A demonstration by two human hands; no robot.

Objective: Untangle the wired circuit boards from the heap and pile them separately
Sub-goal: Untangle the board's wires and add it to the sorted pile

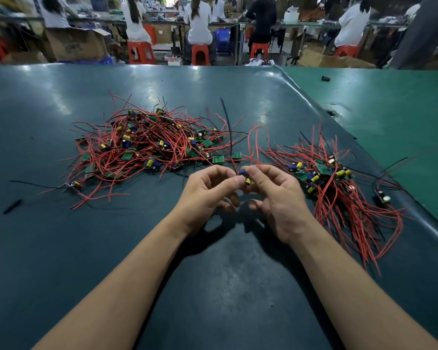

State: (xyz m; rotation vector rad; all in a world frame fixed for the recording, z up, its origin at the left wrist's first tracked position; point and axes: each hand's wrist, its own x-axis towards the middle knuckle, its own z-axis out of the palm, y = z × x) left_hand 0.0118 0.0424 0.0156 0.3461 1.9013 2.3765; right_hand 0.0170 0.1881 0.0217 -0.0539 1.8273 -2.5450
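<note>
A tangled heap (152, 145) of small green circuit boards with red and black wires lies on the dark table, left of centre. A second, tidier pile (339, 188) of wired boards lies at the right, its wires trailing toward me. Between them, just above the table, my left hand (208, 190) and my right hand (273, 193) pinch one small circuit board (245, 177) with blue and yellow capacitors. Its black and red wires (229, 137) rise up and away from my fingers over the heap's near edge.
The dark table mat (213, 286) ends at a raised edge on the right, beside a green surface (390, 109). A lone board (382, 197) lies right of the pile. A black scrap (12, 206) sits at the left. People sit on red stools (200, 54) beyond.
</note>
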